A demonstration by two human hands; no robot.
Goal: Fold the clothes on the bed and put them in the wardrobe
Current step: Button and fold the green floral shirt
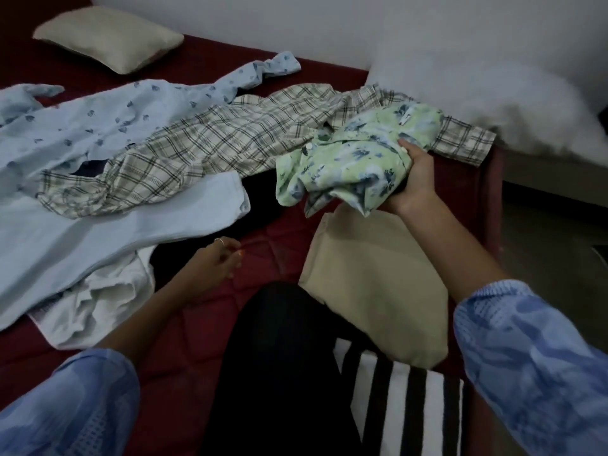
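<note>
My right hand (415, 179) grips a crumpled green shirt with blue flowers (355, 153), lifted just above the red bed (263, 255). My left hand (215, 261) hovers low over the bed near its middle, fingers loosely curled, holding nothing. A checked shirt (204, 143) lies spread across the bed behind the green one. A pale blue printed shirt (108, 123) lies at the far left, a plain light blue garment (98, 232) in front of it, and a white garment (95, 301) under that. A folded beige cloth (371, 281) sits at the right.
A beige pillow (108, 37) lies at the far left corner and a white pillow (493, 83) at the far right by the wall. A black-and-white striped folded cloth (411, 406) lies beside my dark-clad knee (279, 357). The bed's right edge drops to the floor (552, 225).
</note>
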